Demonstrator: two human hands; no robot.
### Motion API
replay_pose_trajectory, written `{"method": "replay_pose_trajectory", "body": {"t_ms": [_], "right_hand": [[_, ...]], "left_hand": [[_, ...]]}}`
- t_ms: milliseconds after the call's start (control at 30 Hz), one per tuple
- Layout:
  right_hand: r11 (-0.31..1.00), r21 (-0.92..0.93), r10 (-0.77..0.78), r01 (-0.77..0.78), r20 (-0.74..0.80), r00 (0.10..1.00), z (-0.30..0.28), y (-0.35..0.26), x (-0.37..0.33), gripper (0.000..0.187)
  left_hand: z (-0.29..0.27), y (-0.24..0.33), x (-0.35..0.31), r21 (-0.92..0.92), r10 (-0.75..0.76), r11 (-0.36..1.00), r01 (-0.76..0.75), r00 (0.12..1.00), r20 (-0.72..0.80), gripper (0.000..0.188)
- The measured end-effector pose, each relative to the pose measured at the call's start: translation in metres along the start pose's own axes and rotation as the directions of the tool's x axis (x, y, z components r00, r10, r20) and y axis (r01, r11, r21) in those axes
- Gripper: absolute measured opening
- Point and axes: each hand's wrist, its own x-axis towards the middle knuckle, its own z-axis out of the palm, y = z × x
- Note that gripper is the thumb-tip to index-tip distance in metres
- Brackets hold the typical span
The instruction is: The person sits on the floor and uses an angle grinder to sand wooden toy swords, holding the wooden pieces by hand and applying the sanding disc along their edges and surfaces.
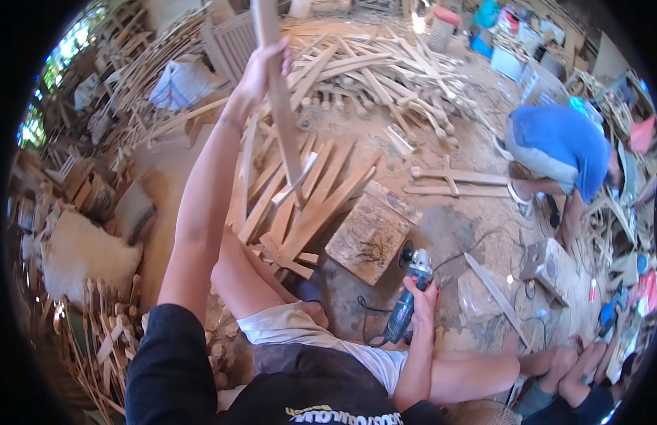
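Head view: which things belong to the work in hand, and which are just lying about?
In the work:
- long wooden piece, held up in the left hand
- angle grinder, in the right hand
- scuffed block before the person, probably

Apparently lying about:
- white-and-blue sack
- red-topped bin

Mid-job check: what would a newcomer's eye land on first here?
First, probably, the raised left hand gripping a long wooden piece, upper left of centre, and the angle grinder in the right hand, lower right of centre. Next, perhaps, the bent-over person in blue at the right and the heap of wood at the top.
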Motion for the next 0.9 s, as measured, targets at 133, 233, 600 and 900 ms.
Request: {"method": "replay_pose_trajectory", "body": {"t_ms": [133, 233, 600, 900], "right_hand": [[0.996, -0.050, -0.079, 0.078, -0.017, 0.997, -0.008, 0.003, -0.007, 0.053], [0.998, -0.017, -0.062, 0.061, -0.012, 0.998, -0.005, 0.000, -0.010, 0.068], [1.000, -0.003, 0.014, -0.015, -0.207, 0.978, 0.017, -0.015, -0.011, 0.051], [0.969, 0.243, 0.009, 0.052, -0.245, 0.970, -0.019, -0.035, -0.009, 0.055]], "left_hand": [[0.005, -0.069, -0.081, -0.001, -0.093, 0.995, 0.096, 0.960, -0.266, 0.045], [0.005, -0.104, -0.122, 0.098, -0.141, 0.976, 0.195, 0.907, -0.396, 0.052], [-0.015, -0.072, -0.152, -0.046, -0.004, 0.999, -0.028, 0.816, -0.578, 0.071], [0.014, -0.039, -0.124, -0.512, -0.305, 0.857, 0.064, 0.863, -0.402, 0.058]]}}
